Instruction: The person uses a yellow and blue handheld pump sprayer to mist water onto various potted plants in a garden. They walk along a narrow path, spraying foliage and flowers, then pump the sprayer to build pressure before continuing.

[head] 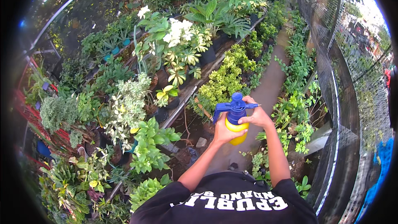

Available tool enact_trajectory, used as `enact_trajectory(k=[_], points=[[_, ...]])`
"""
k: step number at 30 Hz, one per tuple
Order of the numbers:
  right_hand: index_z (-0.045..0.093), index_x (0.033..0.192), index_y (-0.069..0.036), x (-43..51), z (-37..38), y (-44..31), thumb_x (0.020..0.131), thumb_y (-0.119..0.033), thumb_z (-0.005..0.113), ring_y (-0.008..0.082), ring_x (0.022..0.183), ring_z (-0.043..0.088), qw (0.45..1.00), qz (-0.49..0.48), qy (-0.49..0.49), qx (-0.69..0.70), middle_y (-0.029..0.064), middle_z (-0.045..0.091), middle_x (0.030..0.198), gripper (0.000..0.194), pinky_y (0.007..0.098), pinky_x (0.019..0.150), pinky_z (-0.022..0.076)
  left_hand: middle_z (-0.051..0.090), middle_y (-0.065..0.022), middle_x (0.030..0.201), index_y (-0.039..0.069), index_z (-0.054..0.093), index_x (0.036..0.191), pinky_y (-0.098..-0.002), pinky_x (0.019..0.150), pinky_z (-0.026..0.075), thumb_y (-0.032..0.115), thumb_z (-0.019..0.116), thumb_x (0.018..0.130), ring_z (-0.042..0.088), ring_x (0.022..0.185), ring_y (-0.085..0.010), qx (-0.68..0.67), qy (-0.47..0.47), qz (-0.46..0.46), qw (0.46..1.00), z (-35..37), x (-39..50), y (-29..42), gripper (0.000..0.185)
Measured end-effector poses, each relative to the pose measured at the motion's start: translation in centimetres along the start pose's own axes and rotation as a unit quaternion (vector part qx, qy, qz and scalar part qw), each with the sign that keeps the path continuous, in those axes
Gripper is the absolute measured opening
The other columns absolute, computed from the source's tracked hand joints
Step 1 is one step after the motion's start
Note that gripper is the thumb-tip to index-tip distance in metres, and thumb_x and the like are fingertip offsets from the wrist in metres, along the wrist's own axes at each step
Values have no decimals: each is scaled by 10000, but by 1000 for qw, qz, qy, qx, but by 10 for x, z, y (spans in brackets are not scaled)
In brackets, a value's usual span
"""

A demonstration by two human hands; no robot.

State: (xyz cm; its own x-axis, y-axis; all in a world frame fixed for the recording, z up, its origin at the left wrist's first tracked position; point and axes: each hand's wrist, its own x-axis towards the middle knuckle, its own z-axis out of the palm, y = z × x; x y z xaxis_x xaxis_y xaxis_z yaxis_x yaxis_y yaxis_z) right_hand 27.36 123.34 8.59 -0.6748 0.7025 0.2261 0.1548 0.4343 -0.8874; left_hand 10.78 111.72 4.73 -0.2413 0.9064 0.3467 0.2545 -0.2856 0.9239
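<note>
A hand pump sprayer with a yellow bottle [237, 137] and a blue pump head [236, 109] is held up in front of my chest, roughly upright. My left hand [224, 131] wraps around the yellow bottle from the left, below the blue trigger handle [218, 110]. From the right, my right hand [256, 117] grips the blue collar, its thumb across the front and its other fingers behind the head. The nozzle [253, 105] points to the right, past the right hand's fingers. Part of the bottle is hidden by both hands.
A narrow path [270, 81] runs ahead between rows of plants. Potted plants with white flowers [178, 32] stand along a metal-edged bench [180, 109] on the left. A yellow-green shrub [222, 84] is just beyond the sprayer. Black shade netting [357, 77] hangs at right.
</note>
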Motion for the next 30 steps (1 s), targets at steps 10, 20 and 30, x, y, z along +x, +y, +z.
enact_trajectory(k=[10,20,30], points=[[539,1465,-20,50,-51,55,856,-176,871,249,1384,517,963,-28,-60,262,120,606,1434,711,425,1214,342,672,-123,1261,42,601,1313,-402,1033,536,287,986,635,671,1160,-247,-60,47,32,997,60,72,-65,817],[573,1440,-33,130,-78,121,1012,-189,702,241,1369,531,964,29,-40,260,105,598,1425,474,399,1184,382,630,-200,1288,1,420,1357,-443,1022,538,380,1014,544,679,1152,-342,74,132,46,987,65,151,-82,1076],[577,1416,-40,249,-152,109,928,-341,792,278,1256,609,984,5,-109,142,133,630,1351,613,434,1097,488,638,-196,1259,35,453,1360,-453,1015,539,366,1001,548,671,1165,-348,144,120,61,980,38,268,-119,1034]])
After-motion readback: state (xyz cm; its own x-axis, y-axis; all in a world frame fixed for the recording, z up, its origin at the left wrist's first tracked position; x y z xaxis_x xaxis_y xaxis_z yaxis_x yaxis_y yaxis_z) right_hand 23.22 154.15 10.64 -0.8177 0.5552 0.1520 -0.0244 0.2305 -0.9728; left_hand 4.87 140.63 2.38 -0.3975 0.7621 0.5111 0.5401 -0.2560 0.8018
